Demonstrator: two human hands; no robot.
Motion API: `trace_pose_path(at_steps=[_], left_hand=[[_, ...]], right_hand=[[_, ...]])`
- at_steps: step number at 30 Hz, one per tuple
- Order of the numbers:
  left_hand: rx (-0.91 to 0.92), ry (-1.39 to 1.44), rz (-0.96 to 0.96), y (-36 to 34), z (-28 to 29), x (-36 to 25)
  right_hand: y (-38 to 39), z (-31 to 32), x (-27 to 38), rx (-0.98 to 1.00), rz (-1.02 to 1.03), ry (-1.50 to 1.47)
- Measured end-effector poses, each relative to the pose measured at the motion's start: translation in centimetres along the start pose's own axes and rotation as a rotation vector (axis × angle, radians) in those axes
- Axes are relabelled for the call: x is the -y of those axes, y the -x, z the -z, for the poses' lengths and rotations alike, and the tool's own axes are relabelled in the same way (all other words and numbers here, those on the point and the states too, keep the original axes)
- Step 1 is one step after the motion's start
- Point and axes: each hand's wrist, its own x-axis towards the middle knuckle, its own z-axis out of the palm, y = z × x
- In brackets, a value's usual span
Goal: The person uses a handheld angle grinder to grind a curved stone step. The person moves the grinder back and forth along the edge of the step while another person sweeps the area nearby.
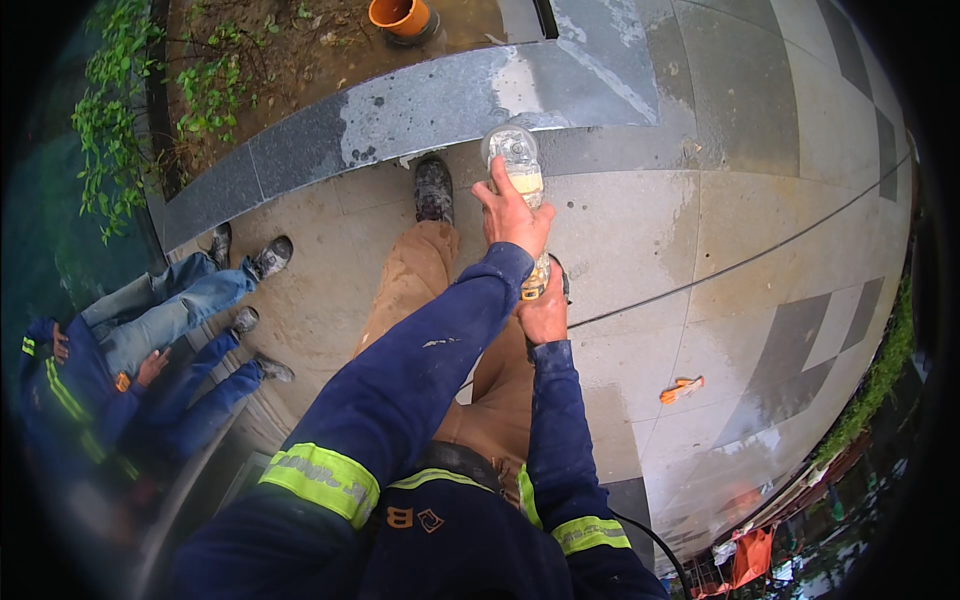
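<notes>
Both hands hold a dust-covered angle grinder, pale with yellow parts. Around its front body, close behind the disc, my left hand is closed, index finger stretched along the casing. My right hand wraps the rear end, where a dark cord comes out. The round disc sits at the front edge of a grey stone ledge; whether it touches the stone I cannot tell. Pale dusty patches mark the ledge near the disc.
An orange bucket stands in the soil bed behind the ledge, near leafy plants. A black cable crosses the tiled floor to the right. Orange-and-white gloves lie there. Two people in jeans are at the left.
</notes>
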Motion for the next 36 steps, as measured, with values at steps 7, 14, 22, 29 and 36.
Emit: trace_pose_path(at_steps=[7, 14, 22, 29, 36], left_hand=[[-0.007, -0.059, -0.048, -0.1, -1.0, -0.8], [0.003, -0.055, -0.014, 0.2, -0.3, -0.1], [0.009, -0.071, -0.038, -0.2, -1.0, -1.4], [0.020, -0.073, -0.032, 0.0, -1.2, -1.5], [0.007, -0.048, -0.024, 0.3, -1.7, -1.1]], right_hand=[[-0.5, 0.5, 0.3, -0.042, -0.053, -0.011], [0.3, 0.2, 0.5, 0.005, -0.021, -0.040], [-0.5, 1.1, 1.3, 0.017, -0.090, -0.056], [-0.4, 0.8, 0.3, -0.001, -0.098, -0.102], [-0.4, 1.7, 0.9, 0.024, -0.122, -0.058]])
